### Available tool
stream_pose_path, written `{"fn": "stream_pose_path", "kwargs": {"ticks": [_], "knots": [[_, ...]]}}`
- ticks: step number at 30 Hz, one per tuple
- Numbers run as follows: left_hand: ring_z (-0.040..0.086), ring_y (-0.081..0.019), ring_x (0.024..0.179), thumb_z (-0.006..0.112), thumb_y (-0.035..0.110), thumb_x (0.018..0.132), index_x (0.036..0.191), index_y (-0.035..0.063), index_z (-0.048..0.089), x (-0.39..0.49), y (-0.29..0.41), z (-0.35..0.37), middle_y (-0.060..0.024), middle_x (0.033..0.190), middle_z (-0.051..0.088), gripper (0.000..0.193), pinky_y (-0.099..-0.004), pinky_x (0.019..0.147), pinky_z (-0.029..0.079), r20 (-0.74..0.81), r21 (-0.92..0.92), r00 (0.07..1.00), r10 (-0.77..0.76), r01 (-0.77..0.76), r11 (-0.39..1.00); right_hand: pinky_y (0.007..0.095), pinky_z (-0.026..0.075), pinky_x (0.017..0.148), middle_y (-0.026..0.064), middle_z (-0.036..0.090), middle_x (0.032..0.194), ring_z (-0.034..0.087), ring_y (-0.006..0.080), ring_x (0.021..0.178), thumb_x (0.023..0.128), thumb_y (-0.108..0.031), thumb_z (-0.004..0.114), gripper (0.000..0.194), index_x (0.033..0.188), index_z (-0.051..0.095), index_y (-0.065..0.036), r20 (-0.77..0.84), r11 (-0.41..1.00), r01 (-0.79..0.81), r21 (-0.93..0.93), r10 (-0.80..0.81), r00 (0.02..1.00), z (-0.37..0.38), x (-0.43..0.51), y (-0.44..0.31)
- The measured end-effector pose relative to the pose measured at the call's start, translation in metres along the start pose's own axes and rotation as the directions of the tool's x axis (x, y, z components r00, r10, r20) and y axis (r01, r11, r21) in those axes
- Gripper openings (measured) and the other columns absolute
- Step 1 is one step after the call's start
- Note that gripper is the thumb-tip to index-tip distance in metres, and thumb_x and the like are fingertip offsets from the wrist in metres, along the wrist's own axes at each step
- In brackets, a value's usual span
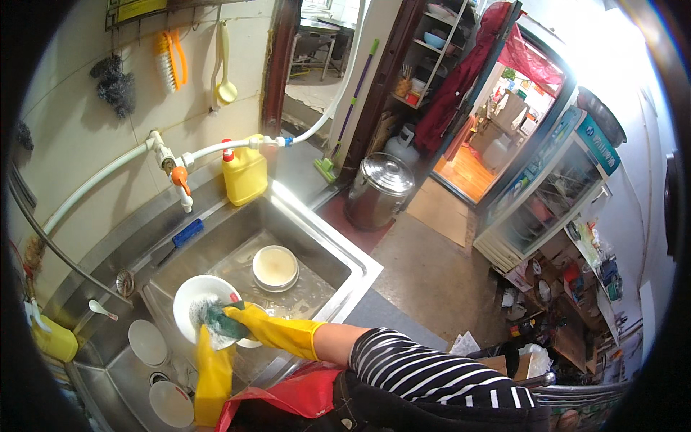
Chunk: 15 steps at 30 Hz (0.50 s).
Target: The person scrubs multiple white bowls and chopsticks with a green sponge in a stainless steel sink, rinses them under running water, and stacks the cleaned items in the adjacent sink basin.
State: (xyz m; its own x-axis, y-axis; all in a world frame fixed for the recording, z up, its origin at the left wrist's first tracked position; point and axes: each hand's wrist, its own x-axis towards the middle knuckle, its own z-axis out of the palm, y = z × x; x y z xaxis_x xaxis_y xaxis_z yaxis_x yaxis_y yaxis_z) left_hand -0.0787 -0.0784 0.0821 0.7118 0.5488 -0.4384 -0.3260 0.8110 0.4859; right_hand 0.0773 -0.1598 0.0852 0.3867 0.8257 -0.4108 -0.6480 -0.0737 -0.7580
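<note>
Over the right basin of a stainless steel sink (pixel 334 318), a white bowl (pixel 184 302) is tilted with foamy suds inside. My left hand (pixel 212 356), in a yellow rubber glove, holds the bowl near its lower rim; the fingers are partly hidden and blurred. A dark green scouring pad (pixel 229 323) is gripped by my gloved right hand (pixel 249 317) and lies against the bowl's inside. Beyond them, stacked white bowls (pixel 275 266) hold cloudy liquid and stand in shallow water. Part of another white bowl (pixel 249 342) shows beneath my right wrist.
Two white bowls (pixel 147 343) (pixel 171 404) sit in the left basin. A white spoon (pixel 102 310) and a blue-handled tool (pixel 188 233) lie on the ledges. The tap (pixel 181 186) and a yellow jug (pixel 245 175) stand behind the basin. A lidded metal pot (pixel 379 191) is on the floor to the right.
</note>
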Motion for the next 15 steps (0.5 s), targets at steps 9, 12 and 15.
{"fn": "stream_pose_path", "kwargs": {"ticks": [9, 12, 15], "knots": [[0.068, -0.0259, 0.081, 0.051, 0.047, 0.099, 0.133, 0.0061, 0.056, -0.009, 0.015, -0.02, -0.0138, 0.111, 0.069, 0.053, -0.0334, 0.065, 0.053, 0.08, 0.348, 0.994, -0.073, 0.04, 0.937, 0.0279, 0.053, 0.07, 0.0045, 0.071, 0.092, 0.066, 0.0144, 0.077, 0.091, -0.025, 0.069, 0.029, 0.112, 0.07, -0.005, 0.077, 0.979, -0.091, -0.181, 0.107, 0.991, -0.001, 0.002, -0.008], [0.067, -0.0299, 0.093, 0.055, 0.046, 0.097, 0.135, 0.0063, 0.054, -0.01, 0.016, -0.021, -0.0156, 0.117, 0.066, 0.054, -0.0386, 0.074, 0.054, 0.146, 0.417, 0.988, 0.059, -0.115, 0.902, 0.0306, 0.056, 0.068, 0.0056, 0.071, 0.093, 0.068, 0.0169, 0.079, 0.09, -0.019, 0.071, 0.025, 0.11, 0.071, -0.004, -0.001, 0.986, -0.106, -0.126, 0.107, 0.994, -0.002, 0.004, 0.003], [0.056, -0.0412, 0.122, 0.056, 0.037, 0.098, 0.148, 0.005, 0.038, -0.009, 0.014, -0.023, -0.0222, 0.137, 0.055, 0.062, -0.0546, 0.095, 0.054, -0.131, 0.087, 0.974, -0.183, 0.195, 0.977, 0.032, 0.056, 0.066, 0.0083, 0.072, 0.091, 0.069, 0.0198, 0.074, 0.089, -0.022, 0.072, 0.026, 0.108, 0.071, -0.004, -0.047, 0.93, -0.203, -0.307, 0.198, 0.979, -0.007, 0.006, 0.015]]}}
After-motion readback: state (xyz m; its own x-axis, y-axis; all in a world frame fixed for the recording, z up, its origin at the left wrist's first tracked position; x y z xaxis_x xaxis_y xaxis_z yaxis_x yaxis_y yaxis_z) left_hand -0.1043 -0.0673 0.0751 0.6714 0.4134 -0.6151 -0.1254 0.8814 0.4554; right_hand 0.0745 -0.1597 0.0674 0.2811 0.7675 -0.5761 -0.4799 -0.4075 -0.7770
